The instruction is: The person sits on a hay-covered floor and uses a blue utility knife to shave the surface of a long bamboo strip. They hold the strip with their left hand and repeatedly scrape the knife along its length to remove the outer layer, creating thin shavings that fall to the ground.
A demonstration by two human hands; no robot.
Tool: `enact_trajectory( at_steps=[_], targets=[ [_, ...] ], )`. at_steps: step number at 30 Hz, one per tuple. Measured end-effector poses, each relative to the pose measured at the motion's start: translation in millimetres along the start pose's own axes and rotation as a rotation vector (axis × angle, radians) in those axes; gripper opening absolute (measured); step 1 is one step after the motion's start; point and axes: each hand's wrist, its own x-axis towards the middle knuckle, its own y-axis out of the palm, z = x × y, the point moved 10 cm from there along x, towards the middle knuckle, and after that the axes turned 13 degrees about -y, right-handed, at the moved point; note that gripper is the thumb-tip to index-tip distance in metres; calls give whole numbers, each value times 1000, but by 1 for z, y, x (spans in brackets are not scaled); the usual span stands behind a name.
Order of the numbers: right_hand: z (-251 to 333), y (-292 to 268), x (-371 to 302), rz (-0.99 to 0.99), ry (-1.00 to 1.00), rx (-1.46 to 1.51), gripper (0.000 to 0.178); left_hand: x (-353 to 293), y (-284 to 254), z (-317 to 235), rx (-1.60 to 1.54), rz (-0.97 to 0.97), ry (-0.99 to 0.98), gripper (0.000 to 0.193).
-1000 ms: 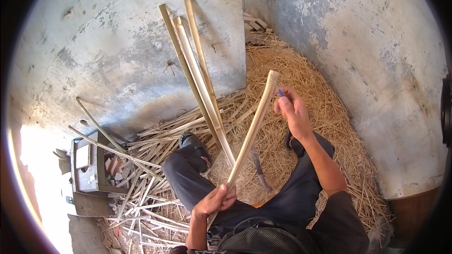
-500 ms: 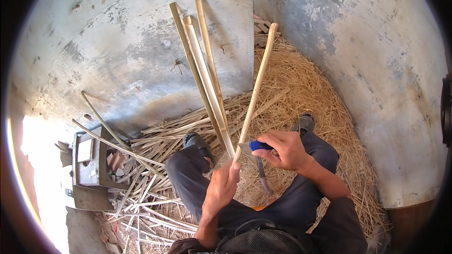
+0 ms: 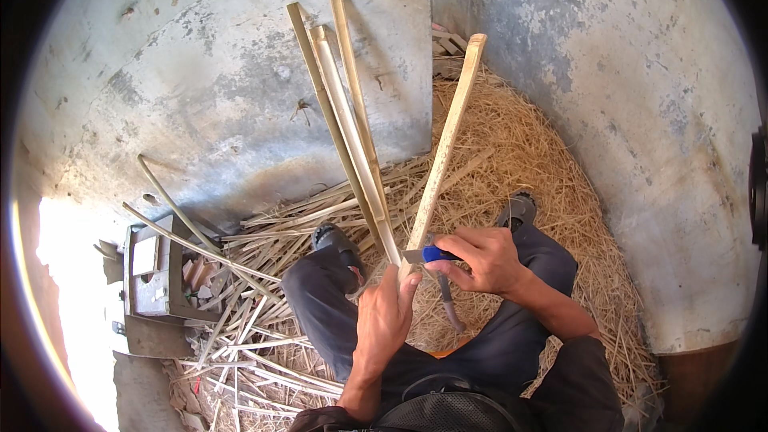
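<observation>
A pale bamboo strip (image 3: 446, 148) slants up and away to the right, its near end wrapped in the closed fingers of my left hand (image 3: 384, 312). My right hand (image 3: 486, 262) grips a knife (image 3: 437, 254) with a blue handle. The short, broad blade lies across the strip just above my left thumb. Left of the strip, several more bamboo lengths (image 3: 346, 120) lean on the wall, their lower ends close to my left hand. Beneath the knife, a dark curved handle (image 3: 448, 304) shows between my legs; what it belongs to is hidden.
Shavings (image 3: 552, 176) cover the floor around my feet. Loose split strips (image 3: 264, 352) are heaped at the left, beside a worn box (image 3: 160, 272) with scraps in it. Stained walls (image 3: 200, 56) meet in a corner ahead.
The held strip has turned to show its broad face, and its far end has swung slightly right. Both hands have shifted slightly; the blade remains against the strip.
</observation>
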Motion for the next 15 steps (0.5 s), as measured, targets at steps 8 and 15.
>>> enact_trajectory(
  at_steps=[8,15],
  targets=[
    [-9,-7,1,-61,38,-17,29,-2,-1,5,20,-33,7,35],
    [-51,-30,-9,-170,143,-39,30,-15,7,15,28,22,-14,34]
  ],
)
